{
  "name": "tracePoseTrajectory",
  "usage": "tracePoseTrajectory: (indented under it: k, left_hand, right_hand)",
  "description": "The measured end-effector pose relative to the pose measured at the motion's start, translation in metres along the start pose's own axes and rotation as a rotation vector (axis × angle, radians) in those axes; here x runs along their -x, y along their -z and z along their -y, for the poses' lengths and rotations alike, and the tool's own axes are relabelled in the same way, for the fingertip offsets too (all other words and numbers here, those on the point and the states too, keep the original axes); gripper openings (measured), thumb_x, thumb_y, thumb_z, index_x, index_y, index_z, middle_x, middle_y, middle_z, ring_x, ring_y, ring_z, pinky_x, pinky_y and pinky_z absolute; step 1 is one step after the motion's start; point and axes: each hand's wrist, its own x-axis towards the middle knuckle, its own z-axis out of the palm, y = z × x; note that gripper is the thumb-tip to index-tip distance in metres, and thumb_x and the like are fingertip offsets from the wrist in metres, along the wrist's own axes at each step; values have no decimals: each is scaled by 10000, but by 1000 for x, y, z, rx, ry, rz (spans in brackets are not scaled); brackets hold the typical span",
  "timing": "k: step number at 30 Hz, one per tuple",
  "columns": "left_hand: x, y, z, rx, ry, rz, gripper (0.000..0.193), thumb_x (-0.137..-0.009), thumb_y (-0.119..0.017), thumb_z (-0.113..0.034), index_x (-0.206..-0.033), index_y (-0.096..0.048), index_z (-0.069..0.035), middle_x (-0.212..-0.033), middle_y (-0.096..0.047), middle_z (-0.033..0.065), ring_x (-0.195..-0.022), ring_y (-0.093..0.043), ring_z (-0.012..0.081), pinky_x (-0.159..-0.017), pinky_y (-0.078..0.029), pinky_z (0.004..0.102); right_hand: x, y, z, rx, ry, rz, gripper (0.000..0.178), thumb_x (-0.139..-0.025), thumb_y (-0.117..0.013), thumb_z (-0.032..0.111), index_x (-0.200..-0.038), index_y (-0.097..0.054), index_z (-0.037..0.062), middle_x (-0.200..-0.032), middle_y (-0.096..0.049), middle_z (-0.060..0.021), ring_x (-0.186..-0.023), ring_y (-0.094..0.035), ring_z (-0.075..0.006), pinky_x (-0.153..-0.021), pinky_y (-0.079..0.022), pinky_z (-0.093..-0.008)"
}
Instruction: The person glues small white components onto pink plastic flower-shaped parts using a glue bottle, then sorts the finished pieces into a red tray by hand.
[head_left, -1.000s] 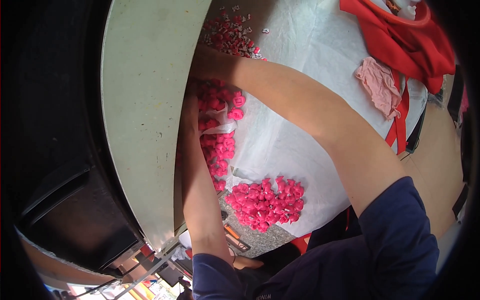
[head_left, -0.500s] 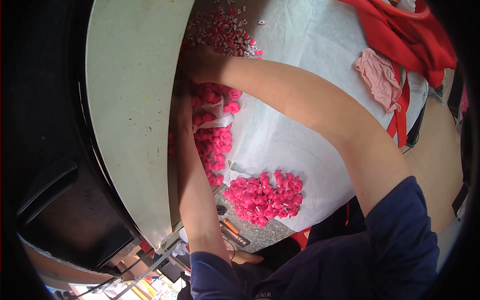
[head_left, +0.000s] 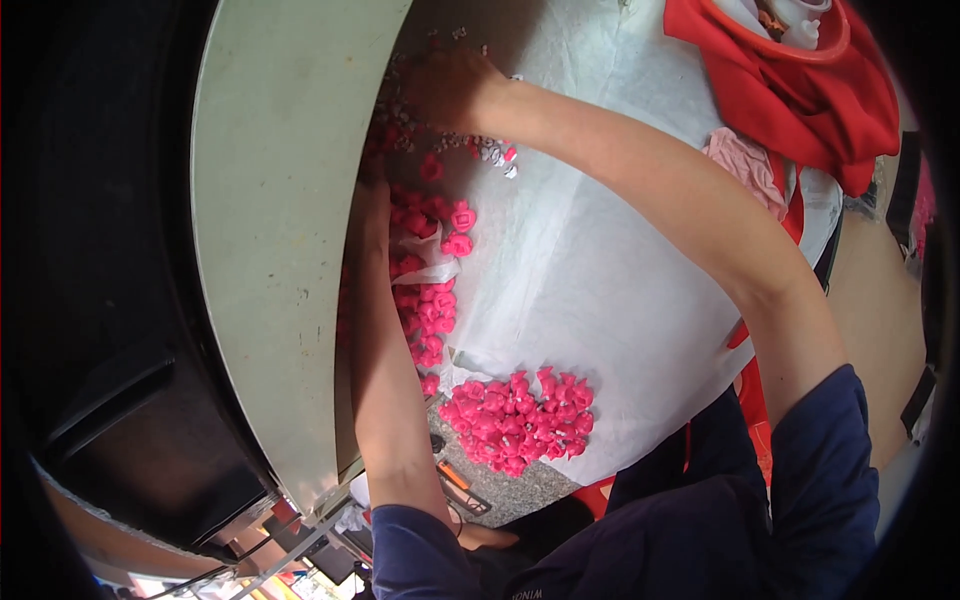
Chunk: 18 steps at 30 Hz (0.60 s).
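My right hand (head_left: 447,90) reaches to the far end of the table, in among small white-and-pink pieces (head_left: 492,152). Shadow hides its fingers, so what it holds, if anything, does not show. My left hand (head_left: 372,168) is in the dark by the edge of the pale grey panel (head_left: 290,220), beyond a row of bright pink moulded pieces (head_left: 433,305); its fingers are hidden. A loose pink piece (head_left: 431,166) lies between the two hands. Nearer to me, a heap of pink pieces with pointed tips (head_left: 515,420) sits on the white sheet (head_left: 600,330).
The grey panel overhangs the table's left side. At the far right are a red cloth (head_left: 800,100), a red-rimmed container (head_left: 840,40) and a pink cloth (head_left: 745,165). An orange-handled tool (head_left: 455,473) lies on the speckled surface near my left forearm.
My right hand has moved farther out and slightly right, into the small white-and-pink pieces. The loose pink piece now shows between the hands. The whole view has shifted slightly.
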Motion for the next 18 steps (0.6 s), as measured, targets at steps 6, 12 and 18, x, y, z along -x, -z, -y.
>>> tracePoseTrajectory:
  k: [6,12,18]
  left_hand:
    - [-27,-20,-5,214,-45,172,244,-789,-573,-177,-986,-589,-35,-929,-610,136,-860,-579,217,-774,-440,329]
    - [-15,1,-14,258,184,277,175,-785,-555,-141,-898,-578,-10,-841,-604,103,-800,-556,148,-738,-439,286]
    - [-1,18,-27,75,284,277,192,-769,-574,-171,-898,-585,-29,-831,-619,104,-794,-590,186,-728,-452,308]
  right_hand:
    - [22,-37,18,39,291,-63,219,-721,-570,203,-879,-637,69,-1001,-602,-104,-991,-543,-265,-852,-434,-377]
    - [14,-22,4,-145,280,59,236,-658,-595,171,-860,-639,59,-998,-605,-101,-1011,-527,-256,-851,-428,-363]
    - [-28,-65,1,-24,289,-281,206,-614,-604,162,-789,-655,67,-954,-614,-110,-1035,-503,-256,-879,-389,-371]
